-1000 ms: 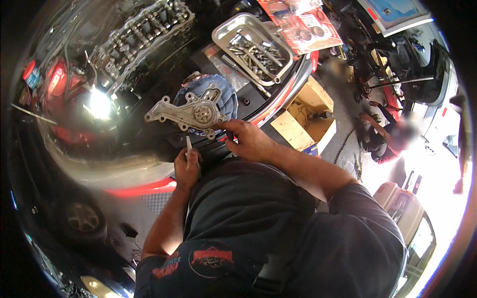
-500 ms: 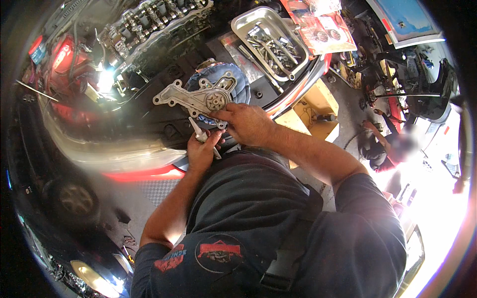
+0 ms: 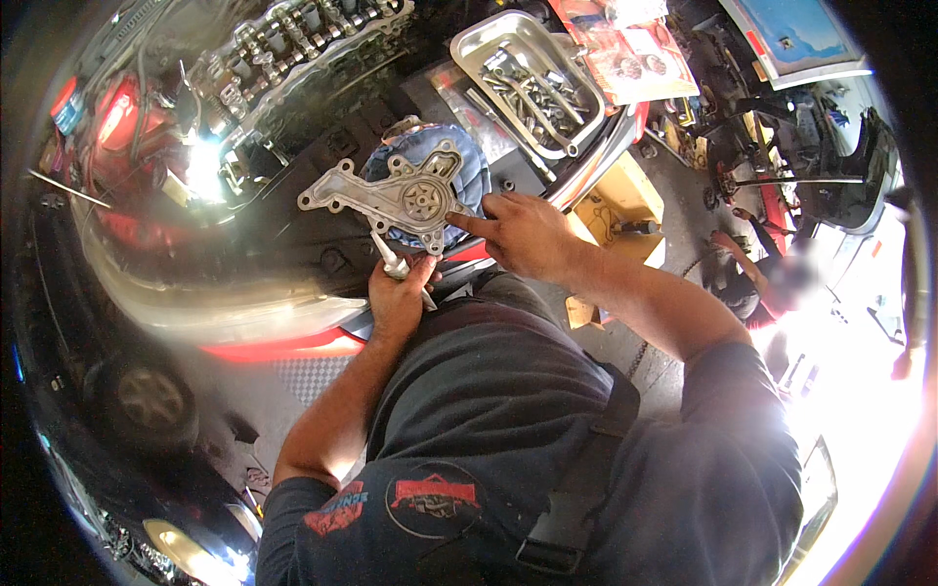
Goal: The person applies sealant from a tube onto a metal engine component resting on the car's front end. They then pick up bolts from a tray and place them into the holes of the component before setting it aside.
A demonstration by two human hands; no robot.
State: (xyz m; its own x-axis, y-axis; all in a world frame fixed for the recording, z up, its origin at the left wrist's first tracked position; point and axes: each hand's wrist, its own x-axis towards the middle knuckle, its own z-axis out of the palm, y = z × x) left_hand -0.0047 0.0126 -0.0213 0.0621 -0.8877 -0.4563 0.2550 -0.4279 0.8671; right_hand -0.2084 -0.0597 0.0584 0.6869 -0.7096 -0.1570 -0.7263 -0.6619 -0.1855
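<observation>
Your left hand (image 3: 396, 296) clamps the tube (image 3: 395, 265); your right hand (image 3: 535, 236) holds its forefinger apart (others look curled) against the metal cover (image 3: 384, 198), upper centre of frame: touch lightly, evenly.

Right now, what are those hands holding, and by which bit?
The left hand grips a white tube around its middle, nozzle free; the right hand seems empty, its fingertip at the edge of the metal part.

Held a white nozzled tube (image 3: 392, 262) in the left hand (image 3: 396, 301) and touched a grey metal housing (image 3: 379, 197) atop blue cloth (image 3: 476, 178) with the right hand (image 3: 532, 234)
</observation>
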